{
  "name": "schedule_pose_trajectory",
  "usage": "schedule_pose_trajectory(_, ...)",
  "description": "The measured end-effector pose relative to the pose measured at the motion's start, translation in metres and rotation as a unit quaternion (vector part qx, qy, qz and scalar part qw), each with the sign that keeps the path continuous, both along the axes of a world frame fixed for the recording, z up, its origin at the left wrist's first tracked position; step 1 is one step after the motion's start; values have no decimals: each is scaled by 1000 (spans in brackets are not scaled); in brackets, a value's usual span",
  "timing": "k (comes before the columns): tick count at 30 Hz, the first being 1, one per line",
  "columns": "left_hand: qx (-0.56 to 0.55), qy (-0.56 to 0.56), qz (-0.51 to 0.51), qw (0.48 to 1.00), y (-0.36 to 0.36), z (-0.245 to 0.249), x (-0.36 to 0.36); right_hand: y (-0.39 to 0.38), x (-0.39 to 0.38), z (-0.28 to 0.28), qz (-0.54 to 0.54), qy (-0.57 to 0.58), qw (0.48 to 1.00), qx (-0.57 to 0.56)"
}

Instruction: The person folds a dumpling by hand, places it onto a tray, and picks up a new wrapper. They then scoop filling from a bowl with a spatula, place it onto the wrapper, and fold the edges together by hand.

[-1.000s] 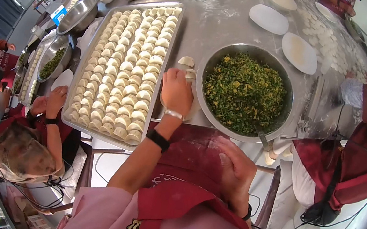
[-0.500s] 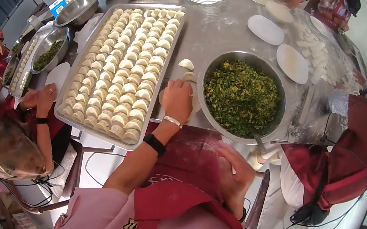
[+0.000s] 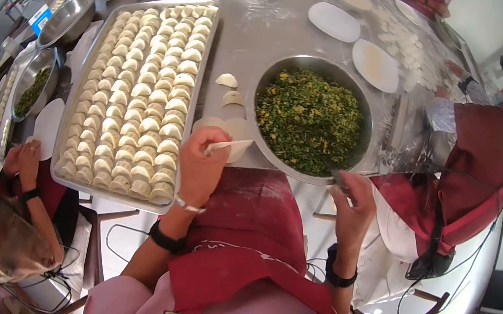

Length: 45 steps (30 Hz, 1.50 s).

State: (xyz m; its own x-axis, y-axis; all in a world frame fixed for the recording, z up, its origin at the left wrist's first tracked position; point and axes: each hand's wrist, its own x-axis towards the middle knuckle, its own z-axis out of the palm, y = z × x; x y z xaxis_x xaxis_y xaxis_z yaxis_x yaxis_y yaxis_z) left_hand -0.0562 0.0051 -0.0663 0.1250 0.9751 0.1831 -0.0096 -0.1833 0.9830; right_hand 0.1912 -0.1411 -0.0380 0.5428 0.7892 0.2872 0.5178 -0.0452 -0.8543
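1. Pinches a flat dumpling wrapper [image 3: 230,146] between thumb and fingers of the left hand [image 3: 199,165], raised over the near edge of the worktop [image 3: 274,26], between the tray [image 3: 110,195] and the steel bowl [image 3: 374,128].
2. Reaches with the right hand [image 3: 358,203] to the near rim of that bowl, fingers curled at a utensil handle [image 3: 336,177]; cannot tell whether closed on it or merely touching.
3. Shows the tray almost filled, row on row of folded dumplings [image 3: 142,91], with scant room left.
4. Counts two loose dumplings [image 3: 227,80] more, lying on the worktop just beside the tray.
5. Leaves plenty undone, by the look of it: green filling [image 3: 308,120] heaped near the bowl's brim, a stack of wrappers [image 3: 230,127] on the worktop just beyond the left hand, the held wrapper not yet filled.
6. Places others in red aprons on both sides: a seated co-worker [image 3: 479,163] at right, another person's hands [image 3: 26,157] beyond the tray at left.
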Motion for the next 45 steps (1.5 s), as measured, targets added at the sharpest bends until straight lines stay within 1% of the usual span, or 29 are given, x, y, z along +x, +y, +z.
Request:
schedule_pose_trajectory(1,-63,-97,-21,993,-2,3,-2,5,-2,0,3,-34,999,11)
schedule_pose_trajectory(2,-135,-150,-39,979,-4,8,-4,11,-4,-1,8,-68,997,22)
schedule_pose_trajectory(4,-273,-248,-75,926,-7,24,-8,23,-9,10,3,-91,996,11)
schedule_pose_trajectory(5,-299,-288,-107,904,-7,26,-9,27,-8,15,1,-103,995,6)
schedule_pose_trajectory(8,-329,-395,-171,840,-8,24,-3,36,2,16,15,-99,995,-16)
schedule_pose_trajectory(9,-335,-406,-181,830,-8,20,-3,38,8,16,23,-156,987,8)
schedule_pose_trajectory(12,-347,-434,-194,809,-6,7,-4,39,7,28,-57,-32,997,33)
schedule_pose_trajectory(14,-351,-445,-188,802,-6,6,-3,48,4,34,-79,-48,994,60)
schedule_pose_trajectory(16,-349,-470,-199,786,-5,6,1,61,6,28,-91,-54,992,76)
schedule_pose_trajectory(17,-347,-482,-204,778,-4,7,2,66,8,19,-87,-60,992,63)
schedule_pose_trajectory(19,-349,-483,-209,776,-1,3,6,78,13,2,-78,-73,993,41)
schedule_pose_trajectory(21,-352,-478,-209,777,1,-2,9,88,5,-1,-71,28,997,19)
schedule_pose_trajectory(23,-357,-466,-206,783,2,-5,13,94,-3,0,-64,127,990,7)
schedule_pose_trajectory(26,-351,-461,-207,788,1,-3,17,99,-3,-6,-58,205,977,9)
schedule_pose_trajectory(31,-365,-476,-186,778,-1,-3,21,105,-1,2,-69,315,946,15)
schedule_pose_trajectory(38,-343,-477,-192,787,1,3,18,111,0,-4,-47,412,910,-4)
schedule_pose_trajectory(41,-329,-466,-166,804,2,10,16,111,-1,-2,-38,464,885,9)
schedule_pose_trajectory(45,-307,-461,-165,816,8,18,15,110,4,-6,-31,500,866,18)
